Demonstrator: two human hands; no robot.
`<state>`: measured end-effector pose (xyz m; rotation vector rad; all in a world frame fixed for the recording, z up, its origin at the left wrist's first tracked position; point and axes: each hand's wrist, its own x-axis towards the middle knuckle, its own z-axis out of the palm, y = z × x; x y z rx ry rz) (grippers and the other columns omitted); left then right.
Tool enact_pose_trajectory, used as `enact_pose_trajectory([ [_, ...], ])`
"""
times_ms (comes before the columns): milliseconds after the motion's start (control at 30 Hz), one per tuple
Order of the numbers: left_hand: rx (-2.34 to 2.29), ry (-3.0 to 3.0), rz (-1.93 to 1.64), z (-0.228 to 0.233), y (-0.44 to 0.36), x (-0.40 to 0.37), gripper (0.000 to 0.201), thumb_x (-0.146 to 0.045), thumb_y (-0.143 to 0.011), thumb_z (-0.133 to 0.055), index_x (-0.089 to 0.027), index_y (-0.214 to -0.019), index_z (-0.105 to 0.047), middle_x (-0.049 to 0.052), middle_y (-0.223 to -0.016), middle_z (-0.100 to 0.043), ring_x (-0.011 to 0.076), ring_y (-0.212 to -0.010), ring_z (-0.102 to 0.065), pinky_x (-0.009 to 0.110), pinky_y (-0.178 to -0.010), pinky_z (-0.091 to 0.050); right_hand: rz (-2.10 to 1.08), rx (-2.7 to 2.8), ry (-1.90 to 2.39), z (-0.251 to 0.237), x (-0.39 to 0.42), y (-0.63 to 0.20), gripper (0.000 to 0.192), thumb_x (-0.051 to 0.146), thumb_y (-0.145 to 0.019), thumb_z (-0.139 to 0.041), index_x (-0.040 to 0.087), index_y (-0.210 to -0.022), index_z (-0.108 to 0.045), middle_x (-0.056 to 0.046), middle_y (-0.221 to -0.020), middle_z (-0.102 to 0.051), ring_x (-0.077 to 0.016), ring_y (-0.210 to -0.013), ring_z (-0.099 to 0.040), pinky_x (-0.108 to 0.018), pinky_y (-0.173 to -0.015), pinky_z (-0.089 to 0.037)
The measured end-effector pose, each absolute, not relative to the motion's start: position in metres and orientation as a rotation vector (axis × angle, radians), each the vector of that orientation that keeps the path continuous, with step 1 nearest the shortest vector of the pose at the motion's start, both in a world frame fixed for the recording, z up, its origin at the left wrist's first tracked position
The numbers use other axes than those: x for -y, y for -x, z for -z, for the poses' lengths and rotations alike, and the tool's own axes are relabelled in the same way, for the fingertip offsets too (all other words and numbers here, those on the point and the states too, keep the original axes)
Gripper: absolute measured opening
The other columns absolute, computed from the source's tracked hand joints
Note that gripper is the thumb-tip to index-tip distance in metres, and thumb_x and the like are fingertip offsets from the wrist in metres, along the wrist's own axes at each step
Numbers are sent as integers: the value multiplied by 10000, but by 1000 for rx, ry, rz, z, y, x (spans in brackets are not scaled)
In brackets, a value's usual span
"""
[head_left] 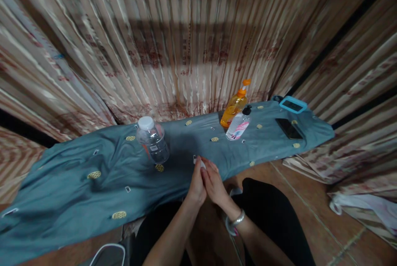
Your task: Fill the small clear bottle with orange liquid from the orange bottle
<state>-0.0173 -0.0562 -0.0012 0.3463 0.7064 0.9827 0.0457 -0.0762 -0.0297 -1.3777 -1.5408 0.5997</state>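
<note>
My left hand (197,184) and my right hand (214,182) are pressed together over the front edge of a cloth-covered surface. Between their fingers shows a bit of a small white thing (202,164), mostly hidden, so its kind is unclear. Fingers of both hands are closed around it. To the left stands a clear plastic jar (155,144) with a white lid, upright. Beyond my right hand are a clear pump bottle (238,126) with a pink and white label and black top, and an orange-capped pump bottle (233,111) of amber liquid.
The green-blue cloth (180,136) has yellow prints and drapes over a long narrow surface. A dark phone (289,128) lies toward the right end, near a light-blue framed device (293,105). Striped curtains (186,43) hang close behind. Tiled floor (297,191) shows at lower right.
</note>
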Motion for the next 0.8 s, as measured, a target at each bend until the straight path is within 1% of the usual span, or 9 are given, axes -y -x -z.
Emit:
enact_pose_trajectory([
  [100, -678, -493, -1025, -7, 11, 68, 530, -598, -625, -754, -187, -954, -689, 65, -1047, -703, 240, -1198, -580, 370, -1088, -412, -714, 1277, 1399, 33, 57, -71, 339, 436, -902, -481, 186, -1012, -682, -95, -973, -706, -248, -989, -635, -416, -958, -461],
  [200, -679, -725, -948, -14, 8, 75, 479, -457, -626, -806, -215, -1028, -710, 73, -1172, -687, 254, -1258, -544, 390, -1114, -381, -824, 1013, 1422, 33, 43, -102, 377, 549, -832, -548, 186, -795, -645, -17, -658, -626, -194, -679, -607, -330, -687, -517],
  [267, -686, -806, -904, -16, 7, 75, 442, -443, -642, -797, -181, -991, -723, 109, -1132, -703, 275, -1187, -597, 403, -1044, -451, -999, 876, 1332, 31, 45, -110, 404, 574, -835, -538, 183, -788, -628, -1, -618, -600, -165, -591, -578, -285, -565, -498],
  [367, -743, -730, -924, -12, 7, 64, 485, -539, -694, -720, -142, -972, -690, 129, -992, -725, 265, -949, -696, 376, -808, -569, -1467, 544, 957, 27, 62, -102, 297, 471, -864, -574, 185, -807, -631, 11, -616, -593, -124, -506, -548, -231, -459, -474],
  [467, -826, -812, -1009, -4, 12, 47, 549, -538, -669, -739, -183, -1071, -623, 114, -1046, -705, 258, -891, -707, 345, -686, -582, -1586, 332, 781, 25, 80, -92, 155, 335, -857, -617, 190, -898, -658, -16, -743, -668, -139, -598, -622, -254, -550, -550],
  [533, -937, -993, -1106, 1, 20, 37, 552, -486, -694, -738, -217, -1152, -587, 130, -1237, -634, 278, -1095, -647, 371, -805, -572, -1535, 376, 875, 28, 83, -100, 231, 319, -834, -647, 184, -1020, -660, -55, -892, -713, -187, -749, -683, -326, -682, -587],
  [633, -1122, -1234, -1262, 5, 36, 27, 583, -402, -754, -706, -245, -1278, -506, 117, -1456, -459, 267, -1368, -427, 447, -1066, -425, -1242, 705, 1230, 37, 66, -134, 369, 400, -857, -600, 174, -1147, -632, -94, -1000, -723, -239, -888, -692, -419, -821, -569],
  [700, -1154, -1327, -1317, 5, 45, 23, 594, -377, -798, -666, -277, -1339, -444, 98, -1497, -406, 247, -1405, -372, 471, -1111, -369, -841, 992, 1529, 44, 47, -155, 390, 406, -905, -493, 167, -1186, -620, -120, -1092, -707, -261, -1024, -658, -483, -946, -507],
  [800, -1188, -1353, -1374, 3, 54, 18, 601, -367, -797, -666, -280, -1344, -434, 97, -1495, -405, 247, -1414, -356, 483, -1124, -349, -461, 1236, 1747, 55, 20, -144, 390, 268, -906, -436, 115, -1221, -608, -187, -1320, -591, -304, -1312, -467, -566, -1122, -305],
])
